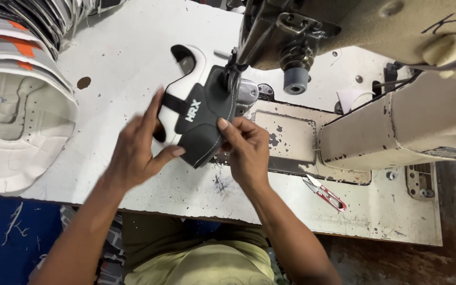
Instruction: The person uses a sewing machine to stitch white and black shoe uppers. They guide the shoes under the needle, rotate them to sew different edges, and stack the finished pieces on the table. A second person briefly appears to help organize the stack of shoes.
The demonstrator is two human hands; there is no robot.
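Note:
A black shoe-upper piece (202,120) with white stitching and a white lining lies under the needle area of a beige sewing machine (354,31). My left hand (138,148) grips its left edge, thumb on top near the lower corner. My right hand (245,150) pinches its right edge between thumb and fingers, close to the presser foot (233,68). The piece's far end reaches up under the needle bar.
A stack of white and grey shoe uppers with orange accents (17,95) fills the table's left side. Red-handled thread snips (325,194) lie to the right of my right hand. The worn white table (122,58) ends at its front edge near my lap.

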